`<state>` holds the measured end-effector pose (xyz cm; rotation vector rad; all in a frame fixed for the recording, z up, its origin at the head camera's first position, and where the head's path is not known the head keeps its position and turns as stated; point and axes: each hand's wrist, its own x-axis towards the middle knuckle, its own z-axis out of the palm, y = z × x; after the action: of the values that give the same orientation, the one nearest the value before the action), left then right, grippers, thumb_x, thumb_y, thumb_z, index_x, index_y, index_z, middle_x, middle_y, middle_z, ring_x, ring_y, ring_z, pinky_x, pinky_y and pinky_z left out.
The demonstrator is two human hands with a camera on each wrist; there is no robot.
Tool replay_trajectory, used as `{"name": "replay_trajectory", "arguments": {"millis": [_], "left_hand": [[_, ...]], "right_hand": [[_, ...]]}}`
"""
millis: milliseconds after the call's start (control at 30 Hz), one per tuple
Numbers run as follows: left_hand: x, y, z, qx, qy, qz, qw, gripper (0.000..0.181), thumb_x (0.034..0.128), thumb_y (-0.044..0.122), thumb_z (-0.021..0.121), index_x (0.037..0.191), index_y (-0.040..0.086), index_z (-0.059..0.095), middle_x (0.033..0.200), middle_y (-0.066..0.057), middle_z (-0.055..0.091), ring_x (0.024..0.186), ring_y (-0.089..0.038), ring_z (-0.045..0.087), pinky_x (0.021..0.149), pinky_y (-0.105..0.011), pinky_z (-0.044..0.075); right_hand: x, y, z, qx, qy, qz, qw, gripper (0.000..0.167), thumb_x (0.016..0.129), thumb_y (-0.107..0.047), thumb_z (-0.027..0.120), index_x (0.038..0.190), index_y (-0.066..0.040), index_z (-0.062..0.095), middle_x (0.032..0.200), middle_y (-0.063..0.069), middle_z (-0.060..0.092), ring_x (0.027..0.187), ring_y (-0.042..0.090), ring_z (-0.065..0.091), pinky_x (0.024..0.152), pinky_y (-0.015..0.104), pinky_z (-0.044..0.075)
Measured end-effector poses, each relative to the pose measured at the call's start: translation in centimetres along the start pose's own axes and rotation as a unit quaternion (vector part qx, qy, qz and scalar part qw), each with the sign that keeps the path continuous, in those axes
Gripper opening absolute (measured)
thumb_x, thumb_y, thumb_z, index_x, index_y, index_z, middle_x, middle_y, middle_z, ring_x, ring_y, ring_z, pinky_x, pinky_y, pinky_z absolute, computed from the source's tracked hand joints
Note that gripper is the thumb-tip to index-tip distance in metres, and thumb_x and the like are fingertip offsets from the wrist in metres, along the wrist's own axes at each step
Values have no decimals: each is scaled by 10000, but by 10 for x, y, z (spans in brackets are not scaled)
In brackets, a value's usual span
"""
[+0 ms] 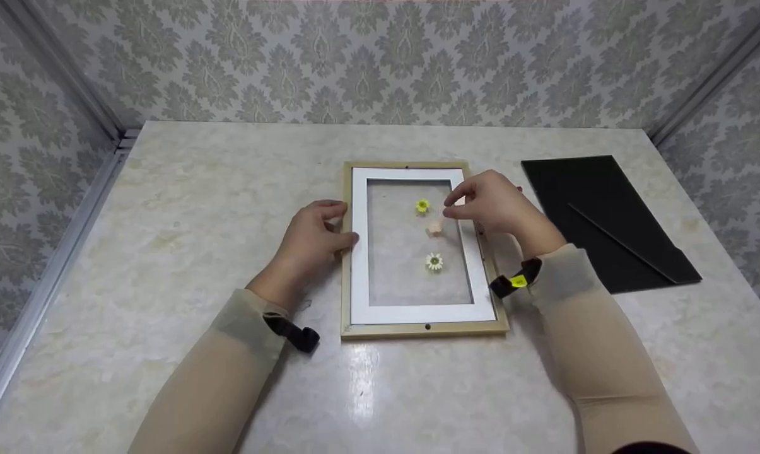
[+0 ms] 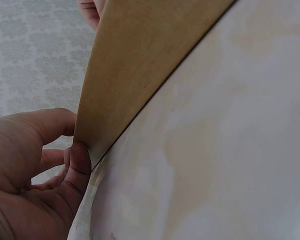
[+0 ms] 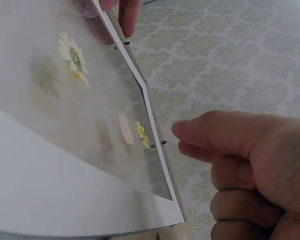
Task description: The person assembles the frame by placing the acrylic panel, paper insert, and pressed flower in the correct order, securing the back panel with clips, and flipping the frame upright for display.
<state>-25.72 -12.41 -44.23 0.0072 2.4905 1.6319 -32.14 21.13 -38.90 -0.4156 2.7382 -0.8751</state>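
Observation:
A wooden picture frame (image 1: pixel 425 328) with a white mat (image 1: pixel 359 252) and a clear pane lies on the table. My left hand (image 1: pixel 313 236) grips its left edge; in the left wrist view, thumb and fingertips meet the wooden side. On the pane sit a yellow flower (image 1: pixel 422 206), a pale pink flower (image 1: pixel 435 228) and a white daisy-like flower (image 1: pixel 434 262). Over the frame's upper right hovers my right hand (image 1: pixel 496 205), fingers curled and thumb close to the index finger. Nothing shows between those tips in the right wrist view (image 3: pixel 245 170).
A black backing board (image 1: pixel 597 195) with a fold-out stand (image 1: pixel 625 246) lies on the table to the right. Something small and red (image 1: pixel 520 188) peeks out behind my right hand. Patterned walls (image 1: pixel 380 63) enclose the table (image 1: pixel 197 189) at the back and sides.

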Motion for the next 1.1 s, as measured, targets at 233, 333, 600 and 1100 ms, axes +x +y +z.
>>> {"name": "replay_trajectory", "arguments": {"millis": [233, 333, 600, 1100], "left_hand": [[1, -2, -1, 30, -50, 28, 10000, 701, 982, 89, 826, 1633, 16, 575, 1773, -102, 463, 1302, -275, 634, 838, -189, 604], [1, -1, -1, 41, -42, 35, 10000, 701, 979, 89, 828, 1630, 16, 578, 1770, -103, 468, 1298, -277, 642, 825, -188, 607], [0, 0, -1, 83, -27, 21, 10000, 699, 981, 96, 831, 1631, 26, 581, 1768, -101, 472, 1317, -280, 636, 823, -186, 604], [1, 0, -1, -24, -29, 8, 10000, 695, 977, 85, 825, 1624, 8, 583, 1770, -102, 463, 1299, -254, 609, 792, -162, 593]], "right_hand": [[-6, 14, -24, 258, 560, -15, 9981, 295, 1020, -321, 846, 1212, -101, 884, 614, -86, 454, 581, 122, 385, 600, 315, 383], [-9, 22, -36, 352, 840, 159, 9957, 310, 1030, -337, 838, 1237, -110, 879, 638, -75, 464, 605, 146, 394, 618, 336, 396], [-5, 53, -52, 726, 1332, 567, 9868, 354, 1036, -305, 813, 1289, -61, 849, 683, -99, 634, 709, 173, 564, 632, 321, 443], [7, 97, -45, 221, 316, 1624, 9860, 574, 1094, -204, 681, 1645, -70, 588, 1730, 275, 494, 1538, 439, 514, 1249, 608, 479]]}}
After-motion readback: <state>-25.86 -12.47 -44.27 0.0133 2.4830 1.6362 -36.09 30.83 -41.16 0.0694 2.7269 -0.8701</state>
